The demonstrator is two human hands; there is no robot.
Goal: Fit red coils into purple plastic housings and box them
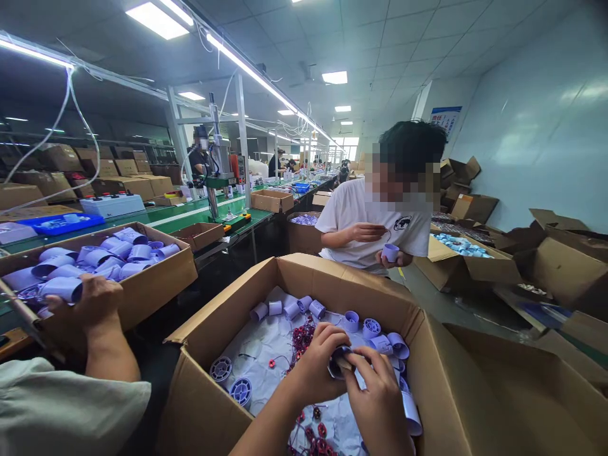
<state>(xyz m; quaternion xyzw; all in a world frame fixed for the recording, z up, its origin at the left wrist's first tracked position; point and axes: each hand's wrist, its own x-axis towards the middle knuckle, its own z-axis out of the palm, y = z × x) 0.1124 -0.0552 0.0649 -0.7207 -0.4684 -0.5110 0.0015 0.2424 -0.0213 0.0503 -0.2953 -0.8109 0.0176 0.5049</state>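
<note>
In the head view, my left hand wraps around a short purple plastic cup above the large cardboard box. Its dark open end faces me. My right hand is closed at the rim of the same cup, fingertips at the opening; whether they pinch a small part inside cannot be made out. Below my hands, red-and-black small parts with thin wires lie in a heap on white sheeting. Several purple cups line the box's inner sides, some upright, others on their sides.
The large cardboard box surrounds my work area. At left, a co-worker's hand grips a cup at a carton full of purple cups. Opposite, another person holds a cup and a wired part. A green bench carries a press.
</note>
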